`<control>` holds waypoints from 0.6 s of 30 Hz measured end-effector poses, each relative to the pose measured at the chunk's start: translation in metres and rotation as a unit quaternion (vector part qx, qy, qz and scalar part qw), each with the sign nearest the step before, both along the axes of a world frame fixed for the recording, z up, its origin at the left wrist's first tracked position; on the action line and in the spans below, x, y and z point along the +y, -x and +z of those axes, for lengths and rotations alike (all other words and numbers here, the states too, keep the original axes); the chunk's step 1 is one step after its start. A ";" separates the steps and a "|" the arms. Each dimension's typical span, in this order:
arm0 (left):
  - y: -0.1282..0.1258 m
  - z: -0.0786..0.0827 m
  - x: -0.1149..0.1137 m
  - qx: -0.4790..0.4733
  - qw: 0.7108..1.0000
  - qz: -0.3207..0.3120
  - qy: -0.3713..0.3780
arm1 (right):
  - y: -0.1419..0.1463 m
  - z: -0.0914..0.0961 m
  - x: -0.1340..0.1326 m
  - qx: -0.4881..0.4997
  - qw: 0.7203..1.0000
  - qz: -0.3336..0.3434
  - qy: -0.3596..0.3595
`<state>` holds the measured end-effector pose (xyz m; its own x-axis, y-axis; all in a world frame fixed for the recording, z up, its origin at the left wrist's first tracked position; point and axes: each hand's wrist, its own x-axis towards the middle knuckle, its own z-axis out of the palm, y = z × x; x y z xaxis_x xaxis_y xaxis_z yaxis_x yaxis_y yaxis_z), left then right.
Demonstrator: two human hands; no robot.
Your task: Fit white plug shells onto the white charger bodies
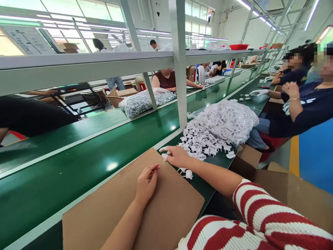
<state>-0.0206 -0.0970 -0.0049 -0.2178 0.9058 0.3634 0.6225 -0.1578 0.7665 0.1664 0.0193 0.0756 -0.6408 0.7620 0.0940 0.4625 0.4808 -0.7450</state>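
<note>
My left hand rests on a brown cardboard sheet, fingers curled together with the tips pinched; I cannot make out anything in them. My right hand lies at the sheet's far edge, its white-capped fingers stretched towards a pile of small white plastic plug parts. It holds nothing visible. Two loose plug parts lie just under my right wrist. A clear bag full of the same white parts sits behind the loose pile.
A green conveyor belt runs past the cardboard, under a white metal shelf frame. Another bag of parts lies across the belt. Several people sit at right and across. Open cardboard boxes stand beside my right arm.
</note>
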 end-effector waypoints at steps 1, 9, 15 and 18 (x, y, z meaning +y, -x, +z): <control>0.000 0.000 0.000 -0.001 1.000 0.002 0.003 | -0.007 0.010 0.003 -0.020 0.999 -0.004 -0.042; 0.001 -0.001 0.002 0.007 1.000 0.016 0.011 | -0.148 0.066 0.076 -0.322 0.879 -0.148 -0.320; 0.004 -0.010 0.004 0.006 0.998 0.056 0.025 | -0.225 0.055 0.119 -0.355 0.856 -0.225 -0.301; 0.003 -0.008 0.004 0.038 0.997 0.067 0.025 | -0.226 0.045 0.129 -0.335 0.859 -0.229 -0.312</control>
